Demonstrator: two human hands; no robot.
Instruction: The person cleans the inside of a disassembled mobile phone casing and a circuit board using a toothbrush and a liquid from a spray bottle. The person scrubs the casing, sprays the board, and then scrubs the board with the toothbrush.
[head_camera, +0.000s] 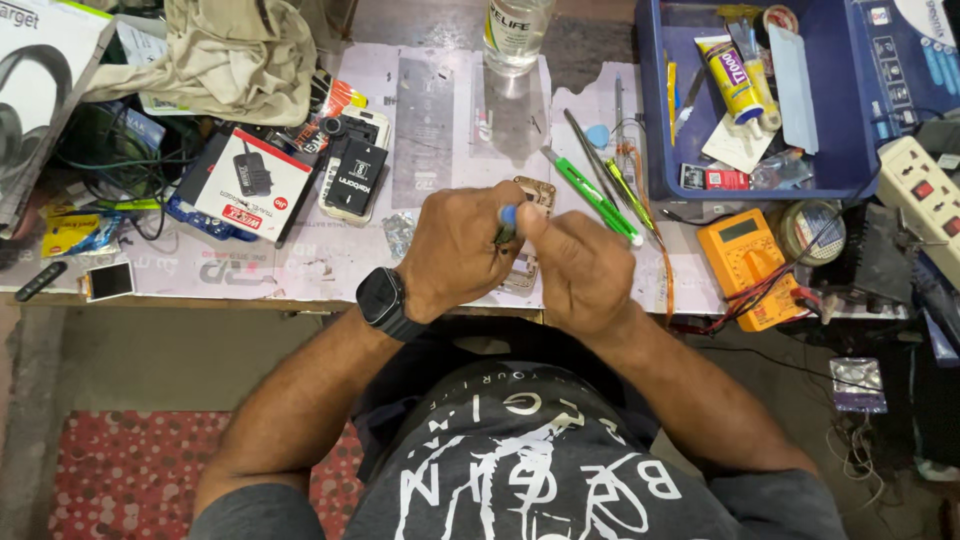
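Left hand (455, 250) and right hand (580, 268) pinch a small blue-tipped tool (507, 222) over the pale rectangular phone frame (536, 194); steady wrists on bench, work vertically.

Left hand (455, 250) and right hand (580, 265) raised together, fingers curled, fingertips meeting.

Phone frame (533, 200) mostly behind hands, perhaps.
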